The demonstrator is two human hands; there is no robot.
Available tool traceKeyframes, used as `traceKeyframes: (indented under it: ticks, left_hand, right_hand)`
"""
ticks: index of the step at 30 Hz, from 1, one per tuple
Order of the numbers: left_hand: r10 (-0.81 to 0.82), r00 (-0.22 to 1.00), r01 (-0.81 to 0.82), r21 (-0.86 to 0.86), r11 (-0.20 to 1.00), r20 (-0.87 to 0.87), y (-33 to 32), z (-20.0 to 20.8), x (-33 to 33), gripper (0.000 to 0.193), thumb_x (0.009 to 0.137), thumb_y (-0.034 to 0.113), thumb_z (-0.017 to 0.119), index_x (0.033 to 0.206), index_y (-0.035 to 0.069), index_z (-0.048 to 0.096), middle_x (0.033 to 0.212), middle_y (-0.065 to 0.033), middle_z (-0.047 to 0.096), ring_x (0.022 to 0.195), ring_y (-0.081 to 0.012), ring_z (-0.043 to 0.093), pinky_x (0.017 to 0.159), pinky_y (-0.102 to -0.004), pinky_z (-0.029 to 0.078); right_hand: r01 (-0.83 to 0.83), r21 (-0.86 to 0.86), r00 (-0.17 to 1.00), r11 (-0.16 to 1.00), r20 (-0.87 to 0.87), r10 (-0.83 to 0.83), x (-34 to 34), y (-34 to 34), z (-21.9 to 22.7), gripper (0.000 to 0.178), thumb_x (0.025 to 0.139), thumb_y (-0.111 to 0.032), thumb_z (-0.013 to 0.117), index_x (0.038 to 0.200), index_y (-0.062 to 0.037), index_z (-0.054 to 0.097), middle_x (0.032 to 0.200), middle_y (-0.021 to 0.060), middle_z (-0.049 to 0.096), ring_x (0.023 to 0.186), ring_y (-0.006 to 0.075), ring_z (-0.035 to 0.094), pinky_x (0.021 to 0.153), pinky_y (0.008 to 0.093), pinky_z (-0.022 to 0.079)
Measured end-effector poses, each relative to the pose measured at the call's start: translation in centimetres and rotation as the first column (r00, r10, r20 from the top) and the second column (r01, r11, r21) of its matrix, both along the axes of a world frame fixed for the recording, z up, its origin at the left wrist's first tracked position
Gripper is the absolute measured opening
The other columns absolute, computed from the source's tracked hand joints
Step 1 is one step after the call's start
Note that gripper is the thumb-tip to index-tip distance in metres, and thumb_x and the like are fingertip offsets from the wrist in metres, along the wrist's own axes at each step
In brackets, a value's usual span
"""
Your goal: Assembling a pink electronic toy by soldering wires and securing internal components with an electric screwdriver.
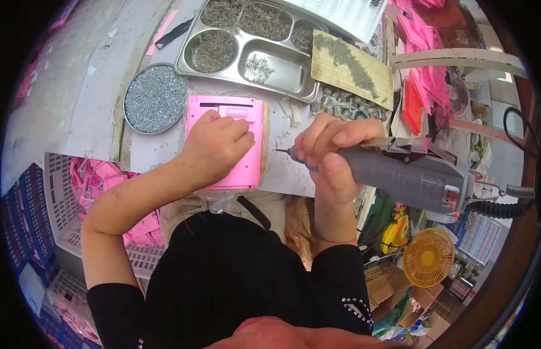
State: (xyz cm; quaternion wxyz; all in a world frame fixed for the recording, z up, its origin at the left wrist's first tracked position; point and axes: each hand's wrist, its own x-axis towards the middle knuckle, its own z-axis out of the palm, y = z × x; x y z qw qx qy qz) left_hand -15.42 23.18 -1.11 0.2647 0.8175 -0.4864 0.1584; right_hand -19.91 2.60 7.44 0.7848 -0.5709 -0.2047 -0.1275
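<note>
A flat pink plastic housing (251, 166) with a dark slot along its far end lies on a padded block in front of me. My left hand (219, 142) rests over its middle with the fingers curled in; whatever they pinch, if anything, is hidden. Right of the housing, my right hand (338, 152) is wrapped around the front of a grey electric screwdriver (407, 176). The screwdriver is held nearly level, its thin bit pointing left toward the housing and apart from it. A coiled black cord runs from its rear end.
Beyond the housing stands a steel compartment tray (228, 74) of small screws, with a round dish (155, 98) of silvery screws to its left. A yellowish board (353, 67) dotted with small parts lies above small metal pieces. A crate (64, 200) of pink parts is at left; a yellow basket (428, 257) is lower right.
</note>
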Motion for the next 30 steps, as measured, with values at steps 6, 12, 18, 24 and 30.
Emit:
traceKeyframes:
  ticks: [6, 12, 18, 24, 30]
  left_hand:
    - [-0.035, 0.998, 0.04, 0.102, 0.994, -0.058, 1.1, 0.6, -0.2, 0.024, 0.081, 0.015, 0.074, 0.103, 0.006, 0.072, 0.099, -0.0048, 0.068, 0.085, -0.0212, 0.066, 0.077, -0.0376, 0.046]
    - [-0.107, 0.943, 0.048, -0.189, 0.981, -0.315, 0.6, 2.3, -1.5, 0.02, 0.083, 0.018, 0.08, 0.098, 0.008, 0.07, 0.091, -0.0035, 0.067, 0.081, -0.0216, 0.064, 0.078, -0.0392, 0.044]
    - [-0.135, 0.942, 0.084, -0.175, 0.981, -0.307, 1.2, 1.9, -1.9, 0.016, 0.083, 0.018, 0.08, 0.087, 0.011, 0.066, 0.079, -0.0022, 0.06, 0.075, -0.0213, 0.061, 0.074, -0.0389, 0.042]
    - [-0.075, 0.951, 0.075, -0.011, 0.997, -0.299, 4.5, 2.1, -1.9, 0.016, 0.082, 0.014, 0.079, 0.085, 0.011, 0.064, 0.076, -0.0022, 0.057, 0.073, -0.022, 0.059, 0.075, -0.0392, 0.042]
    - [-0.064, 0.945, 0.019, -0.141, 0.99, -0.321, 2.5, 2.7, -4.9, 0.015, 0.083, 0.012, 0.078, 0.094, 0.012, 0.069, 0.087, 0.0002, 0.068, 0.081, -0.0196, 0.064, 0.088, -0.042, 0.042]
  right_hand:
    - [-0.031, 0.057, 0.999, 0.998, -0.009, 0.031, -0.7, -0.2, -0.1, 0.03, 0.089, 0.001, 0.069, 0.111, -0.0059, 0.049, 0.078, 0.009, 0.059, 0.073, 0.0185, 0.058, 0.065, 0.0315, 0.048]
    - [0.051, 0.063, 0.987, 0.997, -0.157, -0.04, -1.9, 2.1, 1.3, 0.035, 0.093, -0.02, 0.075, 0.108, -0.0104, 0.045, 0.067, 0.0044, 0.048, 0.065, 0.0188, 0.05, 0.059, 0.0359, 0.049]
    - [0.031, 0.08, 0.987, 0.996, -0.161, -0.017, -2.3, 2.5, 1.1, 0.036, 0.093, -0.022, 0.076, 0.108, -0.0116, 0.045, 0.067, 0.0043, 0.048, 0.065, 0.0189, 0.05, 0.059, 0.036, 0.049]
    - [0.045, 0.064, 0.974, 0.997, -0.227, -0.029, -4.3, 2.6, 0.4, 0.036, 0.093, -0.024, 0.077, 0.107, -0.012, 0.046, 0.065, 0.0038, 0.05, 0.06, 0.0193, 0.054, 0.059, 0.0344, 0.049]
    - [-0.117, 0.205, 0.987, 0.972, -0.088, 0.138, -4.4, 2.9, 0.8, 0.026, 0.09, -0.007, 0.073, 0.109, -0.0075, 0.055, 0.069, 0.0067, 0.057, 0.063, 0.021, 0.057, 0.061, 0.0357, 0.051]
